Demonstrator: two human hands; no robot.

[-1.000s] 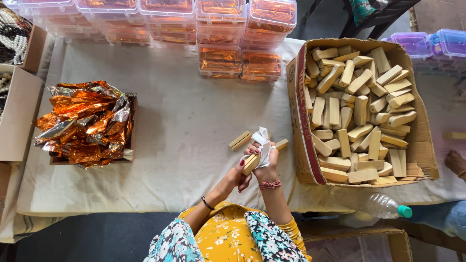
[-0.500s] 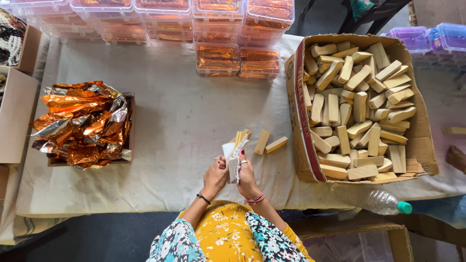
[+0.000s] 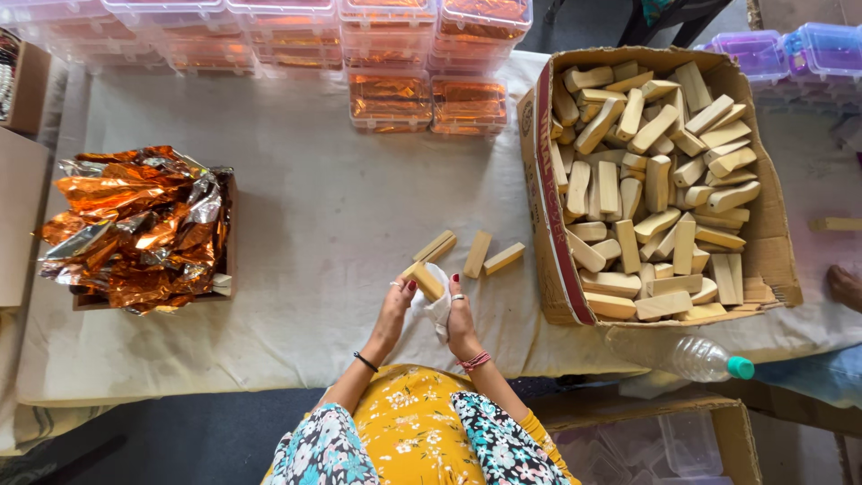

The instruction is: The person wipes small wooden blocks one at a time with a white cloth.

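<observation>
Half a second back we had both hands pressed together around the white cloth, with the wooden block nearly hidden inside it. Now our left hand point(image 3: 395, 304) has come up and pinches a pale wooden block point(image 3: 424, 279) by its lower end, fingers closed on it, so the block tilts out clear of the cloth. Our right hand point(image 3: 461, 321) is closed around the bunched white cloth point(image 3: 438, 305), which touches the block's underside. We judge this as the wiping of this piece being well along, with the block turned to show another face.

Three more blocks point(image 3: 477, 252) lie loose on the surface just beyond our hands, near one another. The surface point(image 3: 314, 216) is covered with an off-white sheet, slightly stained. To the right a torn cardboard box point(image 3: 772, 260) is heaped with similar blocks; a clear plastic bottle point(image 3: 687, 355) with a green cap lies at its near edge. To the left sits a pile of crumpled orange foil point(image 3: 135, 224). Along the far edge stand stacked clear containers point(image 3: 404, 94) with orange contents.
</observation>
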